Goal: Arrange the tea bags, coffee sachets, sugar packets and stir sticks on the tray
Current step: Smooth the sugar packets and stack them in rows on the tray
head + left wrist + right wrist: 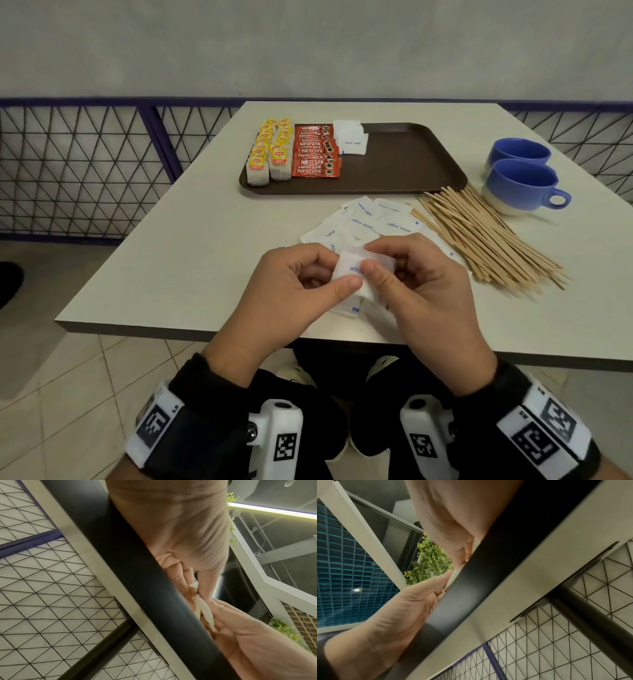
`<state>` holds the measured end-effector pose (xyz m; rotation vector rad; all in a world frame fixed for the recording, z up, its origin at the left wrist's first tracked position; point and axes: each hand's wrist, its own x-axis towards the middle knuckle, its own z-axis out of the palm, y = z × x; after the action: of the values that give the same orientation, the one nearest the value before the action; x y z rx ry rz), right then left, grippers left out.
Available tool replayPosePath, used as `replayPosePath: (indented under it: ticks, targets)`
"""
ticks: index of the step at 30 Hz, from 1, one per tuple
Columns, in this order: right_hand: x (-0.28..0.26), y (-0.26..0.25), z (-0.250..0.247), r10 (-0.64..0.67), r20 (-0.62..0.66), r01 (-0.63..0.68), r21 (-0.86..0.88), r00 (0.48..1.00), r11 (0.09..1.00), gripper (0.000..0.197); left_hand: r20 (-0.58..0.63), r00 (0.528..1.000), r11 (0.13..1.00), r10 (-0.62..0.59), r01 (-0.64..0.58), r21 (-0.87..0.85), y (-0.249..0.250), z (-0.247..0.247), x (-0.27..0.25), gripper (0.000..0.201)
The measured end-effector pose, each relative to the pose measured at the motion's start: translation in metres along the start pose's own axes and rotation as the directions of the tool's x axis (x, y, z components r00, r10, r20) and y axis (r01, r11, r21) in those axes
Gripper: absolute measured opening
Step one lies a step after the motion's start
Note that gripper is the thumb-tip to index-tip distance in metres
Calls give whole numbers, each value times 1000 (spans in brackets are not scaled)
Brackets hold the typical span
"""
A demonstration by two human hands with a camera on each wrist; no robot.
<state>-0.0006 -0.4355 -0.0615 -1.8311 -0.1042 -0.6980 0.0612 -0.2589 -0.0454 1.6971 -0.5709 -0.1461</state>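
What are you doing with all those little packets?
A person is setting out drink supplies on a brown plastic tray. Yellow-tagged tea bags, red coffee sachets and a few white sugar packets sit there already. Both the left hand and right hand hold a small stack of white sugar packets. The wooden stir sticks lie on the table.

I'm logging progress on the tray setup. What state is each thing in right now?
Tea bags: lined up on tray, far left.
Coffee sachets: stacked beside them.
Sugar packets on tray: small stack.
Loose sugar packets: scattered on table.
Held sugar packets: pinched by left hand and right hand.
Stir sticks: heaped off tray.
Tray: right half bare.
Cups: upright.
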Motion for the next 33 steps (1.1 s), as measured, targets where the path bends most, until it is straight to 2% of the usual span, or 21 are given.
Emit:
replayPosePath:
  ticks: [2,5,8,11,20,24,27,30,33]
  targets:
    - [1,-2,1,22,-35,-22,-8,999,1000,30,-46,999,1000,2,-3,-28,0,-2,0,16]
    - [4,-4,1,110,-10,-109,107,994,988,49,-124,992,997,14,-24,-78,4,-4,1,23]
    - [5,-7,-1,124,52,-132,194,991,972,40,-144,990,996,6,-18,-83,5,-3,1,27]
    - [3,-8,-2,112,42,-119,220,993,968,33,-132,991,998,5,-14,-65,2,-3,2,29]
    - [1,-12,-2,126,20,-128,200,992,971,39,-132,991,999,-24,18,-41,4,-5,1,32]
    - [3,-21,-8,178,83,-182,47,981,982,32,-128,992,1000,-9,9,-5,2,-6,-3,36]
    - [26,-43,-22,227,259,-172,-217,939,961,23,-143,990,1000,12,-10,16,4,-7,-5,37]
    - [74,-69,-39,242,409,-79,-376,880,923,17,-121,990,998,68,-66,20,1,-9,-3,18]
    - [139,-71,-48,354,413,-157,-439,839,885,18,-127,983,991,134,-133,19,2,-12,-3,21]
